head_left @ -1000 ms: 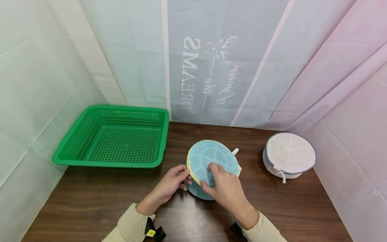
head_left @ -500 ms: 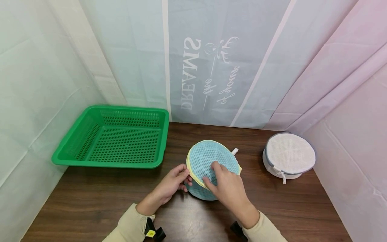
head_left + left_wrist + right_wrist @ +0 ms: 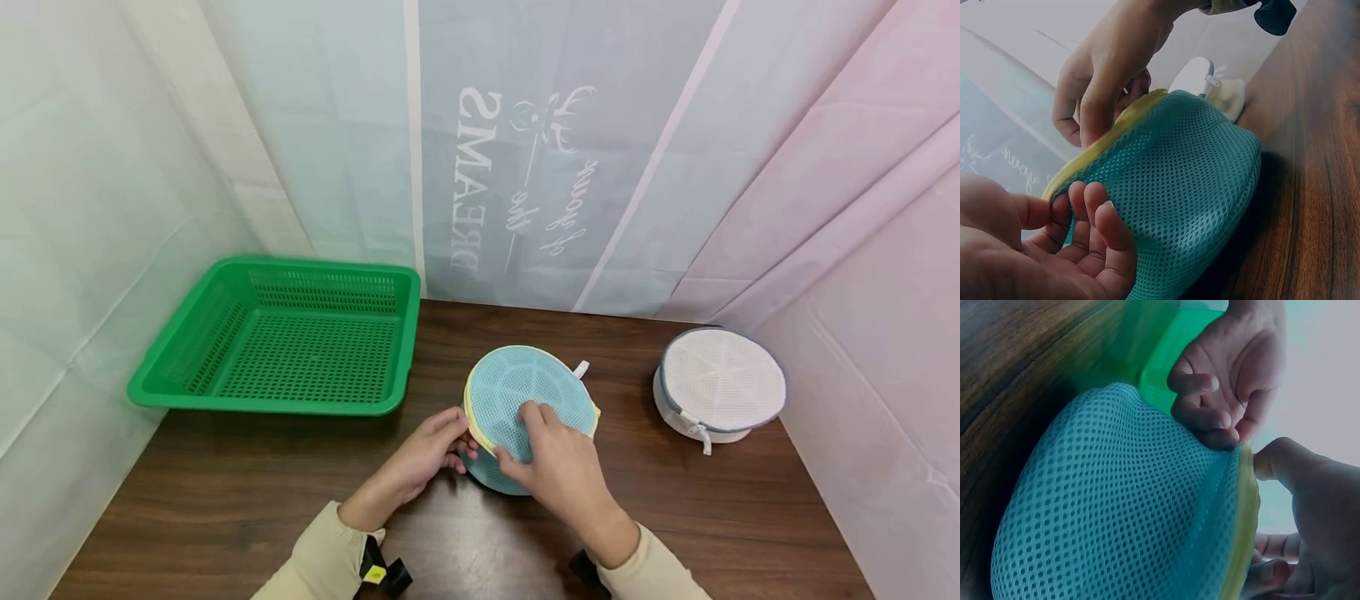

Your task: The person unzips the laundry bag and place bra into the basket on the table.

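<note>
A round blue mesh laundry bag [image 3: 525,392] with a yellow zip edge stands on the table between my hands, its top tilted towards me. My left hand [image 3: 426,457] pinches the yellow edge [image 3: 1100,147] at the bag's left side, thumb over bent fingers. My right hand [image 3: 562,462] rests over the mesh top, fingertips on the mesh and thumb [image 3: 1272,461] right at the yellow edge. A gap shows between that thumb and its fingers. A white loop tab [image 3: 582,369] sticks out at the bag's back right.
A green perforated plastic basket [image 3: 408,350] stands at the back left. At the right is a round white mesh bag [image 3: 723,379] with a blue-grey edge and a hanging zip pull [image 3: 705,442]. Printed cloth [image 3: 345,125] walls off the table's back and sides.
My right thumb has lifted from the front edge inward over the mesh, then come back to the edge. The left hand keeps its pinch, and the bag has hardly moved.
</note>
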A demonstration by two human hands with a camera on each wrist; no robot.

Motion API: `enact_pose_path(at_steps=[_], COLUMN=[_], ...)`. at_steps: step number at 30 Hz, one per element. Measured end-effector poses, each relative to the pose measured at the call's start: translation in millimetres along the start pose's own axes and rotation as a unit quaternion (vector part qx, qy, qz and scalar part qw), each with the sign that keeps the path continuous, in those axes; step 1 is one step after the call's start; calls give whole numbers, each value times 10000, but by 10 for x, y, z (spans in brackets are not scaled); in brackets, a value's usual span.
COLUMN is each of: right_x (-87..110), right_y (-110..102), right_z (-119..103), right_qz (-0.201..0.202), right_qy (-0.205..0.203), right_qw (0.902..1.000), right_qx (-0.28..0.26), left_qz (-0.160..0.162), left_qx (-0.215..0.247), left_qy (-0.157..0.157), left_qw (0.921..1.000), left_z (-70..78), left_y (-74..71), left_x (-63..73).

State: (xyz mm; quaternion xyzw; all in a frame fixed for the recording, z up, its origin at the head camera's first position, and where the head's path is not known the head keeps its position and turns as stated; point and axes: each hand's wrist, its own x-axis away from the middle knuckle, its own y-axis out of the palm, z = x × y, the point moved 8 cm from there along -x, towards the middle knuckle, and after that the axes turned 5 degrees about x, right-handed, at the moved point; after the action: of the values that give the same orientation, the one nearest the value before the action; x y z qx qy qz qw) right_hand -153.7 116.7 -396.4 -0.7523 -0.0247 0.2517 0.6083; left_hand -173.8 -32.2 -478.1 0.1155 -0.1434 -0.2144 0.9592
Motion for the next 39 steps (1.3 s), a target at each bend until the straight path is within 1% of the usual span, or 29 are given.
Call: enact_pose_path(at_steps=[4,6,9,13,17,27,31,35,39], right_x=[-2,1,8,16,23,40,41,35,27], right_y=[-8,-7,-1,11,9,-51,-104,-176,-210], right_z=[-81,-106,-124,-129,-144,-196,-202,-189,-181], right_qz=[159,185,166,94,114,368,594,898,1023], right_qy=[-429,-568,-662,-669,-784,-1119,-1177,-1176,-1205], right_qw=[9986,9973,9959,9953,9945,9915,9899,9881,9869], right_qx=[256,421,595,692,684,560,523,416,329], left_qz=[-28,-5,21,1,-14,-27,-43,18,79], left_qx=[-57,-58,-51,-79,-77,20,58,90,90], left_qy=[3,6,23,32,8,-68,-75,-60,-44], left_qw=[10000,10000,10000,10000,10000,10000,9999,9999,9999], left_z=[-7,-7,2,12,12,-1,0,6,11], left_y=[7,2,-4,-2,0,-5,-3,-11,-22], left_x=[-6,-6,-1,7,12,20,24,33,39])
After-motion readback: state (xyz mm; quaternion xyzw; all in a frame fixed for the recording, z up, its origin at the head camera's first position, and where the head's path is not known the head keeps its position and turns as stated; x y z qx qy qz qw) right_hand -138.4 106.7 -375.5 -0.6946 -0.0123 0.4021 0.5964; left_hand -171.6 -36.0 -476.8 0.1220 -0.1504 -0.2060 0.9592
